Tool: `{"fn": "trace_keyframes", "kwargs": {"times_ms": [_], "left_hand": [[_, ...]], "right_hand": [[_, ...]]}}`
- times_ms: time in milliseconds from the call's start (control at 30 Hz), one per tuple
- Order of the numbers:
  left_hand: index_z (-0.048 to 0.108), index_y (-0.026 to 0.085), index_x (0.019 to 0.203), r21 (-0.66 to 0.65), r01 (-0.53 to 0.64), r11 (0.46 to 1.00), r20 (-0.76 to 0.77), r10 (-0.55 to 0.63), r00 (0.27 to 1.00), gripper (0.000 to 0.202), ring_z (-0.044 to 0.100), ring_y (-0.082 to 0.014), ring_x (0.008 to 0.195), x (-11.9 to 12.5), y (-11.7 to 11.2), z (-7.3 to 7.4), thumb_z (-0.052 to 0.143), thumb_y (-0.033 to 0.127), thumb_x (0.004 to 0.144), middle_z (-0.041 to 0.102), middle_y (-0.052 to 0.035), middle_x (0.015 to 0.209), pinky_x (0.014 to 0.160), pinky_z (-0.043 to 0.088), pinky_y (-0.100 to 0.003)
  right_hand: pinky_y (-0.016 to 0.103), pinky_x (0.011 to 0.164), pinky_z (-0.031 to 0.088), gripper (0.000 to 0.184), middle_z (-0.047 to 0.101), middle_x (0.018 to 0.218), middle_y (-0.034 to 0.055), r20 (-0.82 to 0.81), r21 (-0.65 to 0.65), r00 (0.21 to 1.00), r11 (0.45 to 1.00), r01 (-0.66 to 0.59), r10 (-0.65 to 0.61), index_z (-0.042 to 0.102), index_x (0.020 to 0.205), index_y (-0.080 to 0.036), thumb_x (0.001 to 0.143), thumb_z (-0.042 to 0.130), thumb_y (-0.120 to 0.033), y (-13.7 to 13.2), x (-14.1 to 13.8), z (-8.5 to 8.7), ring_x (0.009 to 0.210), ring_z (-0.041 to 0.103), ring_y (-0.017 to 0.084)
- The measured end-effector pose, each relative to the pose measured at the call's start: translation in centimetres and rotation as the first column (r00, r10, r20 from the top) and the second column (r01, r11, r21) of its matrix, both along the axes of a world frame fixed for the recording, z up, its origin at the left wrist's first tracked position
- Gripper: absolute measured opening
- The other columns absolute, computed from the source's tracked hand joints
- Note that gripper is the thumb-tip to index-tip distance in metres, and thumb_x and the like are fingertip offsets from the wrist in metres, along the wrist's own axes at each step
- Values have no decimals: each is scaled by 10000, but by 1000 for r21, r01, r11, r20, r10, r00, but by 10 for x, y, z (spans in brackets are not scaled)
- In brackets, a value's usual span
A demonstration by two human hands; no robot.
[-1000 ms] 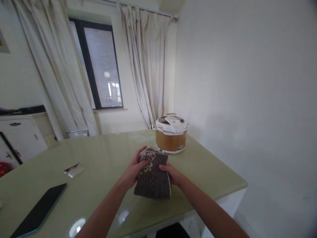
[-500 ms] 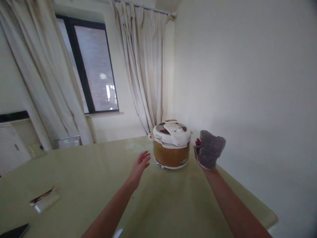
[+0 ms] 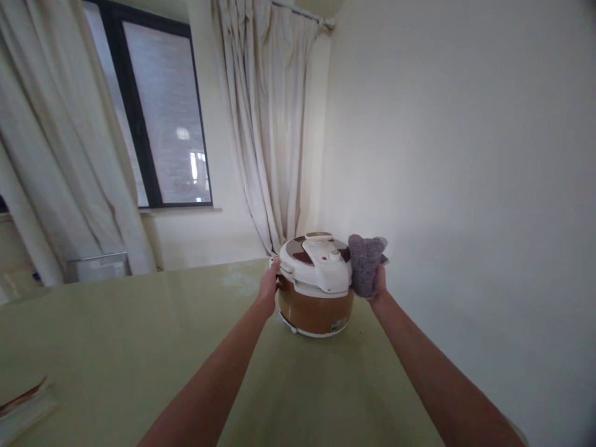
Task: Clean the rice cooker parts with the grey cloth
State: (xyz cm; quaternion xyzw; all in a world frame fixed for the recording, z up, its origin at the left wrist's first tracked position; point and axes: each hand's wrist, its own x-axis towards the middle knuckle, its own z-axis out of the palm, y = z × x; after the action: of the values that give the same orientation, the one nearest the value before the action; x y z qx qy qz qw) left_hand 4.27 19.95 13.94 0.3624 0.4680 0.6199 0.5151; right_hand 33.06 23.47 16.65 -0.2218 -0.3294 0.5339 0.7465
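A brown electric cooker with a white lid stands near the far right corner of the pale green table. My left hand is closed on the cooker's left side, at the lid's edge. My right hand holds a folded grey cloth pressed against the cooker's right side. Most of my right hand's fingers are hidden behind the cloth.
Cream curtains hang behind the cooker beside a dark-framed window. A white wall runs close along the table's right edge. A flat white and brown object lies at the table's lower left.
Both hands have left the near table and reached the cooker. My right hand carried the cloth to its right side; my left hand went from open in the air to gripping its left side.
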Motion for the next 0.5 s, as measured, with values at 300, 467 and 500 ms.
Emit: {"fn": "trace_keyframes", "kwargs": {"times_ms": [300, 467, 500], "left_hand": [[730, 258, 1254, 53, 11, 999, -54, -8, 998, 680, 671, -256, 1194, -43, -87, -5, 695, 727, 764, 743, -86, 1302, 940, 529, -346], [701, 255, 1317, 110, -61, 992, -42, 66, 997, 585, 672, -254, 1221, -89, -146, -13, 634, 605, 852, 739, -66, 1331, 909, 547, -322], [696, 254, 1328, 112, -81, 990, -36, 85, 996, 576, 672, -254, 1225, -98, -158, -14, 626, 589, 864, 741, -60, 1330, 914, 551, -327]], "right_hand": [[390, 980, 612, 319, 790, 946, 22, 26, -23, 1000, 1000, -9, 9, 732, 991, -336, 723, 775, -504, -92, -37, -15, 1114, 731, 256], [452, 993, 597, 442, 776, 935, 61, 112, -97, 984, 987, -128, 138, 719, 1000, -303, 747, 686, -664, -159, -82, -25, 1127, 709, 310], [444, 984, 597, 476, 775, 942, 64, 151, -112, 978, 985, -128, 144, 717, 1014, -293, 771, 643, -696, -171, -92, -27, 1118, 713, 308]]}}
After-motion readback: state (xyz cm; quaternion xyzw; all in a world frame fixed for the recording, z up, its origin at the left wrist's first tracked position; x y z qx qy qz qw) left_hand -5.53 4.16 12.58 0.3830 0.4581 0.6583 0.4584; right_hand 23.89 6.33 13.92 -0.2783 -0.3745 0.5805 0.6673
